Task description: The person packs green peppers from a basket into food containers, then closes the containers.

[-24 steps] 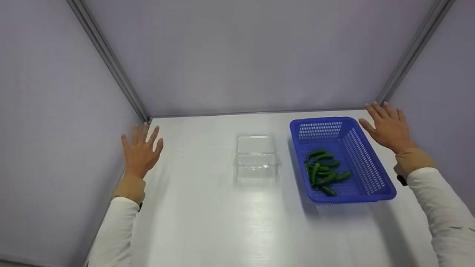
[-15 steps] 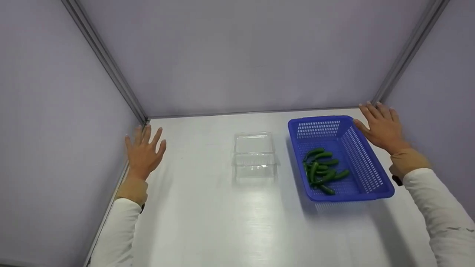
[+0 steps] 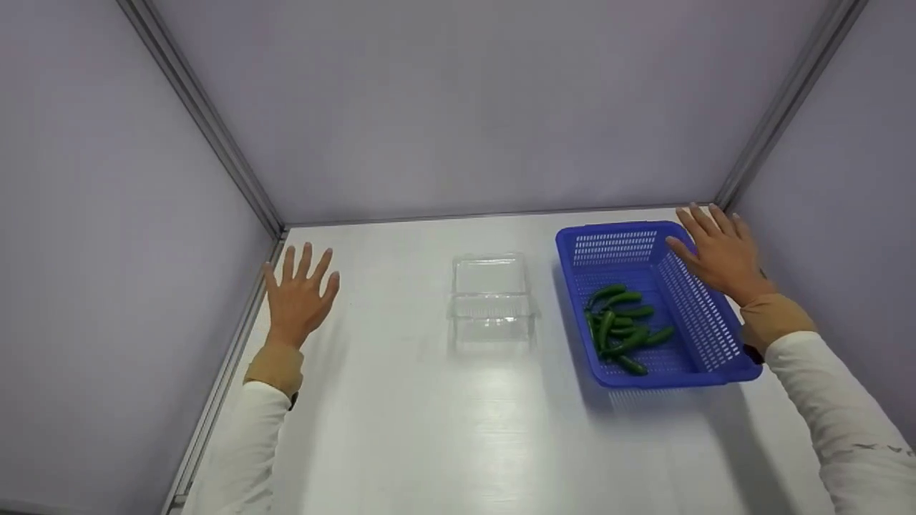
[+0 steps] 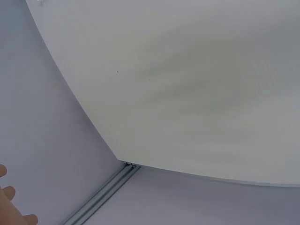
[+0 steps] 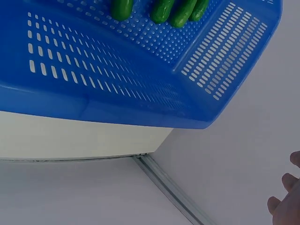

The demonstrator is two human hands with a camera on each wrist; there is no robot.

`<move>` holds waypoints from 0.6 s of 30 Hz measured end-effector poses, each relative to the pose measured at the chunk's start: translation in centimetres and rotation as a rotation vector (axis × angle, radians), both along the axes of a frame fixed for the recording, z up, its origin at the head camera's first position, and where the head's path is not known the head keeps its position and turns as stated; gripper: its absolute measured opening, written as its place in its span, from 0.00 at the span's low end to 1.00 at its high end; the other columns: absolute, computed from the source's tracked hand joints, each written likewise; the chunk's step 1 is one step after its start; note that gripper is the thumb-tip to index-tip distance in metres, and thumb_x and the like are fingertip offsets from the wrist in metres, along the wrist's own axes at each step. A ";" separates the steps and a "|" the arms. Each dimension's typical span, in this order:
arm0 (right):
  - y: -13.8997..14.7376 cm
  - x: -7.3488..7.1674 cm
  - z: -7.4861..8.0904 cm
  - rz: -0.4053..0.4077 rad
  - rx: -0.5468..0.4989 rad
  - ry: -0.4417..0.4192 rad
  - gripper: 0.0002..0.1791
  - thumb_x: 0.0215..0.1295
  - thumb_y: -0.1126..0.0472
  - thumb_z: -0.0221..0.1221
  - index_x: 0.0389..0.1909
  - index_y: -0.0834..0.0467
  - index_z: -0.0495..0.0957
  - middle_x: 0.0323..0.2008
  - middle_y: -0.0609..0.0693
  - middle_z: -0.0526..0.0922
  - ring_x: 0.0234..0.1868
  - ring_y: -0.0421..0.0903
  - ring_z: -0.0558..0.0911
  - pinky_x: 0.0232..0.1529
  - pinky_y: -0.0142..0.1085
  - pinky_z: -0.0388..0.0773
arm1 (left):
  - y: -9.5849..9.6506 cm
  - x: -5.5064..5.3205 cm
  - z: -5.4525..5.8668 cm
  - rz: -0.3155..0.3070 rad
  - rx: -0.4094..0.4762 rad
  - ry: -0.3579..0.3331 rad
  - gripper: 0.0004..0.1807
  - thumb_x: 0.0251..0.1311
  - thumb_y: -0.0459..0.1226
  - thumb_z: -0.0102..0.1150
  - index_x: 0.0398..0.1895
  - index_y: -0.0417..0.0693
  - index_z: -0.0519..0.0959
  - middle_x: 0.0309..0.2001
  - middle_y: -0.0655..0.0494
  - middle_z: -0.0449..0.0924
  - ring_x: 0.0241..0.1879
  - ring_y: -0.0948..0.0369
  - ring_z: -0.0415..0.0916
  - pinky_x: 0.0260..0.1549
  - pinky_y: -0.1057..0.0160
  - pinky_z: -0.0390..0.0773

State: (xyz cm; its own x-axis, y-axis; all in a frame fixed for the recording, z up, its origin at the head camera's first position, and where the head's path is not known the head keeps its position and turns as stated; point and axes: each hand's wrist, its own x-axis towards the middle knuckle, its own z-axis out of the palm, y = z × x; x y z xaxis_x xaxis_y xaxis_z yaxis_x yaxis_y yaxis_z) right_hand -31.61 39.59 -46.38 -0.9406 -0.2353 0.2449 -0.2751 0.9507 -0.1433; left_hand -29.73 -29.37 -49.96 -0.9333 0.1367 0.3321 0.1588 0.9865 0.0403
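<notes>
My left hand (image 3: 297, 304) hovers over the left side of the white table with its fingers spread, holding nothing. In the left wrist view only a few fingertips (image 4: 8, 192) show at the lower left corner. My right hand (image 3: 723, 254), fingers likewise apart, overlaps the right rim of a blue plastic basket (image 3: 676, 381) in the head view. Several green chili peppers (image 3: 622, 336) lie heaped on the basket's left side. Left of it, a clear plastic clamshell box (image 3: 492, 304) stands with its lid folded back. The right wrist view shows fingertips (image 5: 281, 192) apart from the basket wall.
A white table (image 3: 401, 415) lies under everything. Pale panels enclose it: a back wall (image 3: 472, 114), a left wall (image 3: 93, 250) and a right wall (image 3: 859, 214). Grey metal posts (image 3: 207, 121) run up the corners.
Both hands have moved inward: the left one rightward, the right one leftward over the basket's rim. The basket, peppers and clamshell box stay in place on the table.
</notes>
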 end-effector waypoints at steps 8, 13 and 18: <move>-1.3 0.8 -1.2 0.037 -0.012 -0.003 0.37 0.77 0.41 0.45 0.76 0.60 0.55 0.74 0.65 0.54 0.75 0.66 0.48 0.69 0.62 0.43 | 1.7 -0.1 -1.3 -0.009 0.026 -0.038 0.31 0.76 0.55 0.36 0.76 0.56 0.59 0.75 0.43 0.54 0.75 0.43 0.41 0.65 0.32 0.40; -2.1 1.0 -1.7 0.058 -0.009 0.010 0.36 0.77 0.42 0.45 0.76 0.60 0.55 0.74 0.63 0.55 0.74 0.66 0.50 0.65 0.65 0.49 | 2.9 -0.2 -1.9 -0.004 0.023 -0.075 0.31 0.76 0.56 0.33 0.77 0.56 0.58 0.76 0.44 0.53 0.76 0.43 0.40 0.66 0.33 0.41; -2.8 1.3 -2.3 0.080 -0.026 0.057 0.35 0.77 0.44 0.48 0.74 0.61 0.58 0.73 0.63 0.59 0.73 0.65 0.54 0.63 0.66 0.54 | 4.1 -0.3 -2.9 -0.007 0.030 -0.102 0.31 0.76 0.55 0.34 0.77 0.56 0.59 0.76 0.44 0.53 0.76 0.43 0.41 0.66 0.33 0.43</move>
